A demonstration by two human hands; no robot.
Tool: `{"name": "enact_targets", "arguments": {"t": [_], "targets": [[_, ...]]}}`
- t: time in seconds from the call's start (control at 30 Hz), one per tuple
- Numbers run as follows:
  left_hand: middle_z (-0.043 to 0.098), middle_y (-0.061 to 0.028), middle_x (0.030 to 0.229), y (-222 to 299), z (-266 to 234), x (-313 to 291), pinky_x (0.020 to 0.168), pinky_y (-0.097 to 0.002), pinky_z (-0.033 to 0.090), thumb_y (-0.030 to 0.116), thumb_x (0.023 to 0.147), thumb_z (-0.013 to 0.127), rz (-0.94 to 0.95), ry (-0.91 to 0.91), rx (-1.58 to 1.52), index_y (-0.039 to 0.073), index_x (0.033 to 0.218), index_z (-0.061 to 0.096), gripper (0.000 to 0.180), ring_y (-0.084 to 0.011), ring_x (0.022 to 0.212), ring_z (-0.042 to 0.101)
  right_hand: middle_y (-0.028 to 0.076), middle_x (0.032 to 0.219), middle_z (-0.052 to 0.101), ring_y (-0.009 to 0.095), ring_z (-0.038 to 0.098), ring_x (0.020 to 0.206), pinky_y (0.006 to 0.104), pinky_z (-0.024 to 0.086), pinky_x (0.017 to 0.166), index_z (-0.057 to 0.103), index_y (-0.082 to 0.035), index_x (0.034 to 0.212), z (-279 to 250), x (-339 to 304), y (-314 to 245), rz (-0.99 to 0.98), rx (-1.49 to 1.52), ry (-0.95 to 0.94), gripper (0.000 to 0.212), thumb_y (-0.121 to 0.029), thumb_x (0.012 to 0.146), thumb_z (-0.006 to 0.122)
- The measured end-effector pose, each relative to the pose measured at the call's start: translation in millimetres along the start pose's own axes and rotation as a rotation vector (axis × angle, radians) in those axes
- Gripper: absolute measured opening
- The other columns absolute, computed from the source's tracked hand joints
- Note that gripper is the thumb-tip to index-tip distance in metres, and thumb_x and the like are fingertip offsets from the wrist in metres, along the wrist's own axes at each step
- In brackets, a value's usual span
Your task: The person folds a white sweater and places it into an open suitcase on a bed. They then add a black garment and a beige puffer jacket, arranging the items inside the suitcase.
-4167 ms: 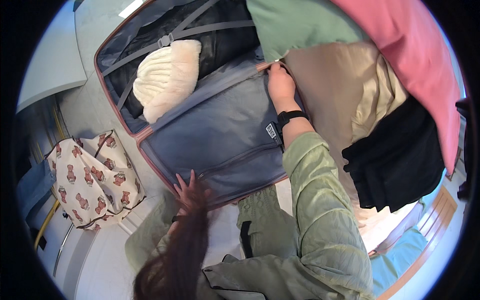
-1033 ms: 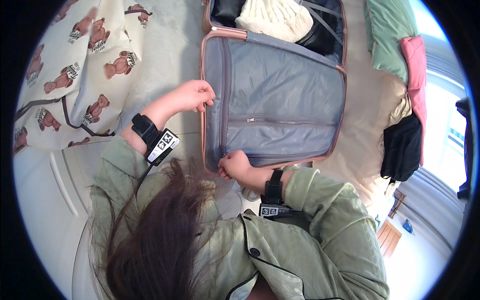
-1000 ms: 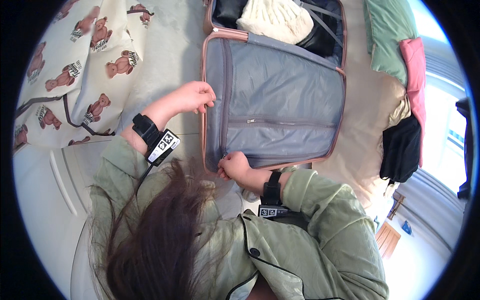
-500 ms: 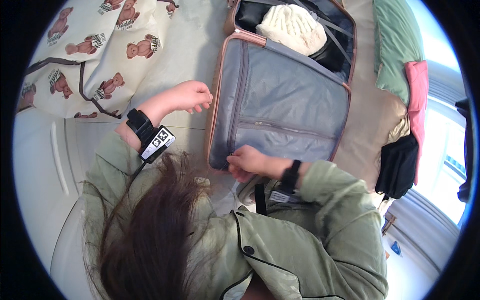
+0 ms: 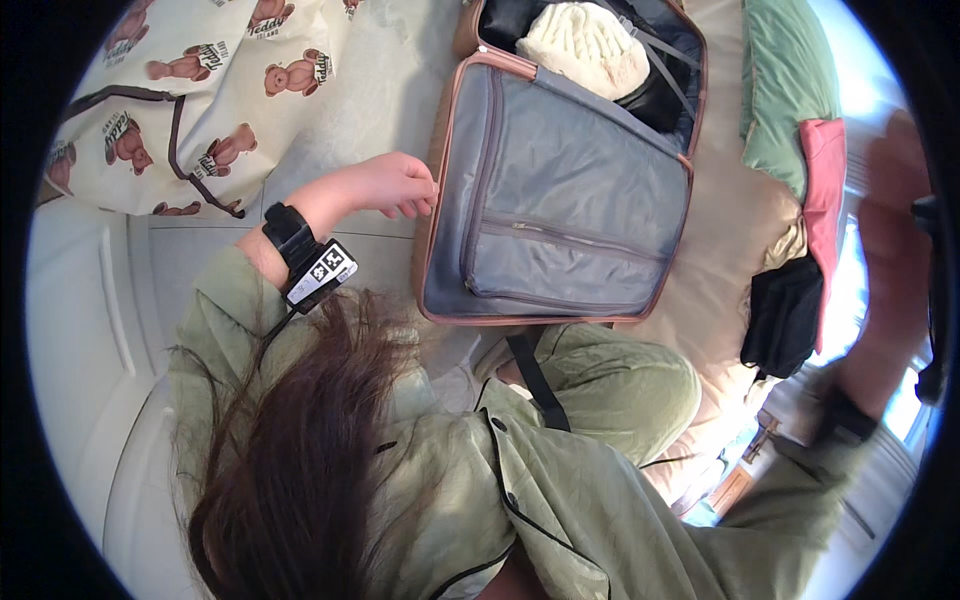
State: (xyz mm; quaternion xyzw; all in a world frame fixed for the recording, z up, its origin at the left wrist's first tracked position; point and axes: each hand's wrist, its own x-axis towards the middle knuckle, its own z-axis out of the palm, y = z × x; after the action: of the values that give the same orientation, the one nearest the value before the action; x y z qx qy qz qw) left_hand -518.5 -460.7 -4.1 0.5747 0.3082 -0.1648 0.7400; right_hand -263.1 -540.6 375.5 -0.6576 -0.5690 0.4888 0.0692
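Note:
An open suitcase (image 5: 428,262) with a copper-coloured rim lies in front of me, its grey zipped lining panel (image 5: 575,195) on the near half. My left hand (image 5: 398,187) is at the left edge of that half, fingers bent and closed against the rim. Far out at the right, my right hand (image 5: 893,190) is raised and smeared by motion, so its fingers do not show clearly. In the far half of the suitcase, a cream knitted hat (image 5: 585,52) rests on dark items, beside crossed straps (image 5: 662,55).
A white bag with teddy bears (image 5: 235,120) stands at the far left. Along the right, a beige bed surface (image 5: 722,130) carries a green pillow (image 5: 788,90), a pink cloth (image 5: 822,200) and a black folded cloth (image 5: 782,315). My bent knee (image 5: 640,385) is near the suitcase.
My right hand has left the near left corner of the lining panel and swung up to the far right. My left hand has moved slightly right, onto the suitcase's edge.

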Motion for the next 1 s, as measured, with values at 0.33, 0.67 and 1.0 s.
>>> {"name": "enact_targets", "arguments": {"t": [0.33,0.67,1.0], "targets": [[0.067,-0.0044,0.094,-19.1,1.7,6.5,0.066,-0.0291,0.051,0.032,0.093,0.054,-0.024,0.029,-0.077,0.007,0.102,0.062,0.028,-0.0136,0.08,0.061,0.008,0.067,0.056,0.024,0.063,0.06,0.0345,0.052,0.049,0.054,-0.008,0.085,302.6,137.5,229.6,-0.582,-1.063,-0.293,0.013,-0.017,0.076,0.057],[0.067,-0.0043,0.097,-9.2,-6.8,7.1,0.07,-0.0295,0.051,0.03,0.095,0.051,0.03,-0.081,-0.283,0.009,0.102,0.061,0.025,-0.0137,0.083,0.063,0.009,0.064,0.058,0.025,0.063,0.056,0.0365,0.051,0.049,0.054,-0.005,0.076,282.1,137.3,224.0,-0.692,-0.885,-0.39,0.011,-0.017,0.076,0.055],[0.066,-0.0026,0.079,178.3,-133.5,-185.6,0.056,-0.025,0.05,0.034,0.091,0.055,-0.016,0.708,0.529,0.008,0.099,0.061,0.028,-0.0109,0.066,0.063,0.013,0.079,0.069,0.031,0.069,0.077,0.0403,0.056,0.064,0.064,-0.006,0.081,297.2,125.5,236.8,-0.368,-0.763,-0.317,0.011,-0.011,0.079,0.055]]}}
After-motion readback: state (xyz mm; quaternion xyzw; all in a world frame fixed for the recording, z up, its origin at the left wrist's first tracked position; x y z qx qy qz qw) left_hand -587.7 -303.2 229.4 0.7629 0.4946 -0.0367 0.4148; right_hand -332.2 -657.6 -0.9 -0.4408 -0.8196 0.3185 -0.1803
